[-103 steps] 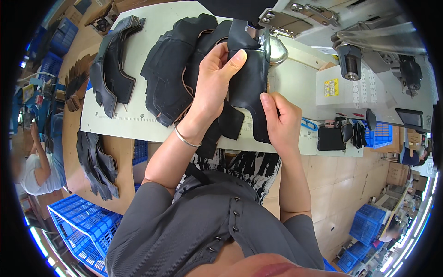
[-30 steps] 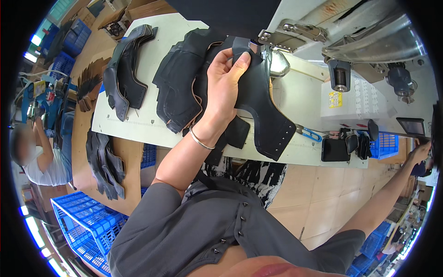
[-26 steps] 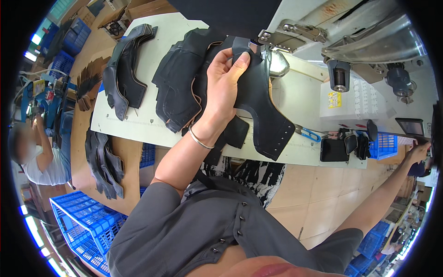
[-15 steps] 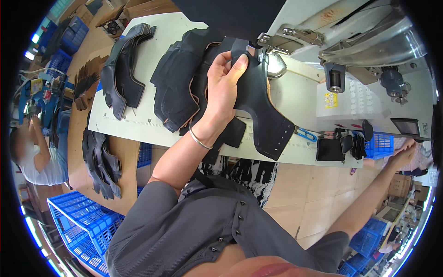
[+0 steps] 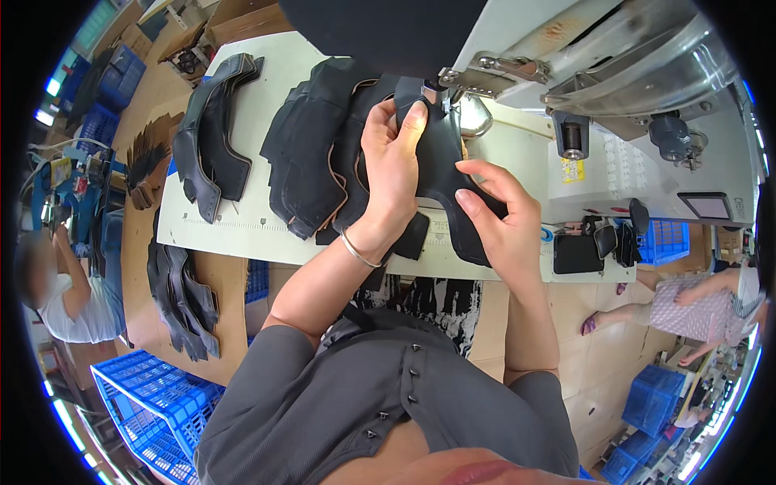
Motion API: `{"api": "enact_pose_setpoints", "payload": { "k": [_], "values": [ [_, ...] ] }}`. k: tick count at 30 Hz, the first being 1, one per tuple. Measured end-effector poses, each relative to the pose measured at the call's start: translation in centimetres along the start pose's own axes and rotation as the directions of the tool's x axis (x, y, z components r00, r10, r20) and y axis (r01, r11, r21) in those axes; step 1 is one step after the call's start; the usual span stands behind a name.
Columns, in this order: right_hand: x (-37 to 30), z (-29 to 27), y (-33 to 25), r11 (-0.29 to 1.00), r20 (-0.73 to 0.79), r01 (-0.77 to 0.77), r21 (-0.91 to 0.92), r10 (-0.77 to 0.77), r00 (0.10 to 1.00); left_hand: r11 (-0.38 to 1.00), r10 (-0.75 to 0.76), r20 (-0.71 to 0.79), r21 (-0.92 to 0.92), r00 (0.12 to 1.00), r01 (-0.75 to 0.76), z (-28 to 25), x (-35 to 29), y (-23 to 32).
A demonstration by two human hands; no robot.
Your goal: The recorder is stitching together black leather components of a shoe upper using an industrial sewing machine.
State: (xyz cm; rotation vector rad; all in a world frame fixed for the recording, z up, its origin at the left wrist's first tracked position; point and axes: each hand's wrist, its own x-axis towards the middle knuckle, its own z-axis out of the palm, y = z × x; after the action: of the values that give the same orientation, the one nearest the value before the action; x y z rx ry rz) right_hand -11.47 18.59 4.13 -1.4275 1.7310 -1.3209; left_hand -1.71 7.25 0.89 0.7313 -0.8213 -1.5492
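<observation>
On the pale desk [image 5: 250, 166], beneath the industrial sewing machine [image 5: 517, 36], the black leather panel [image 5: 440, 155] is probably best steered flat, without tugging. The left hand [image 5: 394, 158] pinches its upper part; the right hand [image 5: 508, 220], stretched far right a second ago, is now beside its edge, thumb and fingers spread

Before us, the person's left hand [image 5: 396, 162] pinches a curved, smooth black leather-like panel [image 5: 440, 153] close beneath the pale-grey metal machine [image 5: 517, 32], while the right hand [image 5: 509, 226], thumb and forefinger spread, lies at the panel's right edge. To the left on the white table [image 5: 250, 202] lie an overlapping stack of black panels [image 5: 303, 145] and, well apart, a smaller curved black group [image 5: 194, 145].
</observation>
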Motion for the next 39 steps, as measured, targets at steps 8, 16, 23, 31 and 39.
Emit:
{"api": "enact_pose_setpoints", "payload": {
  "k": [8,16,23,31,39],
  "values": [
    [0.1,0.4,0.7,0.995,-0.070,0.086,0.047,-0.083,0.994,0.999,-0.025,-0.028,-0.030,0.999,0.024,0.1,0.0,0.0],
    [0.0,0.6,0.5,0.991,-0.091,0.018,0.135,-0.006,0.996,0.996,-0.062,-0.012,-0.067,0.998,0.061,0.1,0.2,0.1],
    [0.1,1.0,0.7,0.989,-0.106,0.009,0.149,0.007,0.994,0.995,-0.043,-0.009,-0.088,0.999,0.042,0.0,0.4,-0.1],
    [0.4,0.9,0.7,0.982,-0.117,0.000,0.188,0.022,0.993,0.993,-0.064,-0.036,-0.097,0.997,0.060,0.5,0.3,0.3],
    [0.4,1.1,0.9,0.978,-0.123,0.010,0.209,0.016,0.992,0.997,-0.048,-0.041,-0.067,0.998,0.045,0.3,0.4,0.3]
  ]
}}
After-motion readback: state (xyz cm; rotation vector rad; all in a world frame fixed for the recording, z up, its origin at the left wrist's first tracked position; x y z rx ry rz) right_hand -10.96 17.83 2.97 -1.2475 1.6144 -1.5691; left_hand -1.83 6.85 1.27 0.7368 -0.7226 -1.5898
